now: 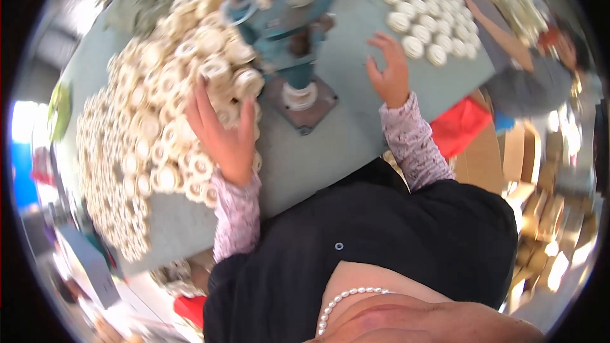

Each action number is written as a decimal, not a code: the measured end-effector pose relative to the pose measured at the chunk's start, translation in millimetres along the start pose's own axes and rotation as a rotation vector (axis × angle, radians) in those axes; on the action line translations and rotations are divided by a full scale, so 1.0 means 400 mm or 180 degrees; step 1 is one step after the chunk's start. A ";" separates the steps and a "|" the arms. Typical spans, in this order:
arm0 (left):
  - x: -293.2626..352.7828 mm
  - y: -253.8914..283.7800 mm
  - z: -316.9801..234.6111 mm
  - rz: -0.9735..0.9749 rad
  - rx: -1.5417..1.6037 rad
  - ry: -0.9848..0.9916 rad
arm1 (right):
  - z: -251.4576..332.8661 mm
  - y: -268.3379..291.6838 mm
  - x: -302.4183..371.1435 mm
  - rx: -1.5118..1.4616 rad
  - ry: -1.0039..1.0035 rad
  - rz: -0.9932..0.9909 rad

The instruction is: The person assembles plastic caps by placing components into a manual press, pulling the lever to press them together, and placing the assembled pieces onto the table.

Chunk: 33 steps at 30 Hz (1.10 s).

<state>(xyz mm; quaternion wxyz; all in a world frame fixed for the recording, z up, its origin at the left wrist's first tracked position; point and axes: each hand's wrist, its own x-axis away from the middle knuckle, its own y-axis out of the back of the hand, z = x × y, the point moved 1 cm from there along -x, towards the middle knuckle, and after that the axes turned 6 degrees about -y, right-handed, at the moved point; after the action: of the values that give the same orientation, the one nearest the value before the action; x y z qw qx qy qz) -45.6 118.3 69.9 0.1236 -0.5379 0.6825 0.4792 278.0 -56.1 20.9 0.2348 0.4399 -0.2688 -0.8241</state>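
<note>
My left hand [223, 136] reaches over a large heap of cream round plastic rings and caps [149, 124]. Its fingers are spread, with the tips beside a thick cap [246, 82] at the heap's right edge; whether they touch it I cannot tell. In the middle stands a blue-green bench press [298, 32]. A white round piece [298, 96] sits under the press head, on the square metal base [308, 114]. To the right of the press, my right hand [390, 75] hovers over the table, fingers apart and nothing in them.
White round assembled pieces [422, 19] lie grouped at the far right of the grey-green table [286, 174]. Small rings [105, 184] cover its left side. A red cloth [460, 127] hangs by the right edge. Another person [530, 82] is at the right, one arm toward the table.
</note>
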 end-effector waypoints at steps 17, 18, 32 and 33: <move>0.109 -0.238 -0.067 0.0783 0.1616 0.0537 | -0.298 0.191 0.084 -0.0256 -0.2080 -0.0366; 0.112 -0.233 -0.071 0.0801 0.1677 0.0561 | -0.328 0.192 0.078 0.0360 -0.1887 -0.0069; 0.170 -0.180 -0.014 0.1209 0.1914 0.0480 | 0.044 0.098 0.107 -0.1693 -0.0808 0.1228; 0.187 -0.178 -0.003 0.1216 0.2077 0.0407 | 0.119 0.081 0.097 -0.1469 -0.0035 0.1317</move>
<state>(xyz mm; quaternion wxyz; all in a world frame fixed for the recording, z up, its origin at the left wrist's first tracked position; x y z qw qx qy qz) -13.7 74.1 -17.8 0.1540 -0.3622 0.8934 0.2167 222.9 -93.2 41.1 0.4899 0.3064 -0.1596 -0.8004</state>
